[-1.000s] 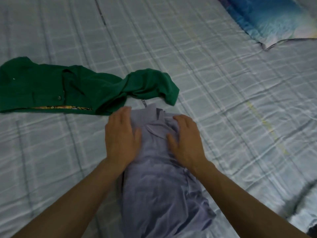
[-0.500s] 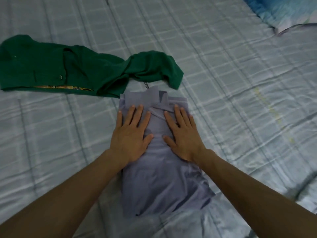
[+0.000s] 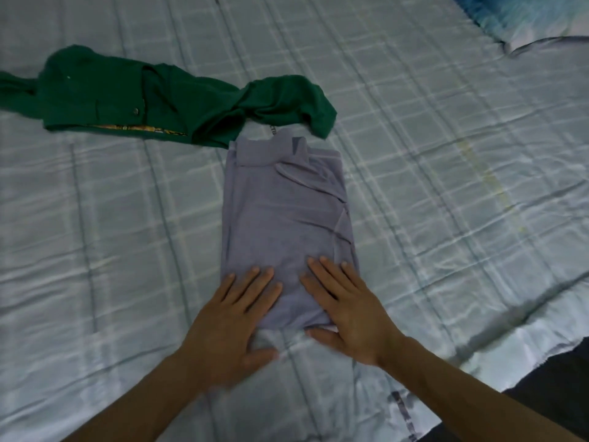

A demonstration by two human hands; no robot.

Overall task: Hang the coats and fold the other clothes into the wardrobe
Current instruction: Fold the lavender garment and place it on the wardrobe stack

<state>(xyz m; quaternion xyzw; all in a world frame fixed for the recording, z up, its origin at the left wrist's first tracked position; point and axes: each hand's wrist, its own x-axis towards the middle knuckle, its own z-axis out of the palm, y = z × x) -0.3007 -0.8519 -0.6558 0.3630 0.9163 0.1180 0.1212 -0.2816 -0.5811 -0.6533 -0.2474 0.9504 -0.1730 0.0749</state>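
**Both hands flat on the near end of a folded grey shirt**

We see a grey shirt [image 3: 287, 218] lying on the bed [image 3: 446, 186], folded into a long narrow rectangle that runs away from us, with its collar at the far end. The cloth looks smooth over most of its length, with a few creases along the right edge.

Our left hand [image 3: 236, 317] lies palm down with the fingers spread, the fingertips resting on the shirt's near left corner and the palm and thumb on the bedcover just below it. Our right hand [image 3: 347, 311] is also open and flat, its fingers on the shirt's near right corner and the thumb stretched along the shirt's bottom edge. Neither hand grips anything; both simply press on the cloth. A small pale patch shows by the right thumb, and we cannot tell whether it is a label or part of the bedcover.

Beyond the shirt, a green garment [image 3: 165, 103] lies spread and crumpled across the bed, one of its ends curling round just beside the shirt's collar. A strip of yellow patterned lining shows along its near edge.

A blue pillow [image 3: 522, 17] sits at the far right corner. No container is in view here; both pieces of clothing lie loose on the bedcover.
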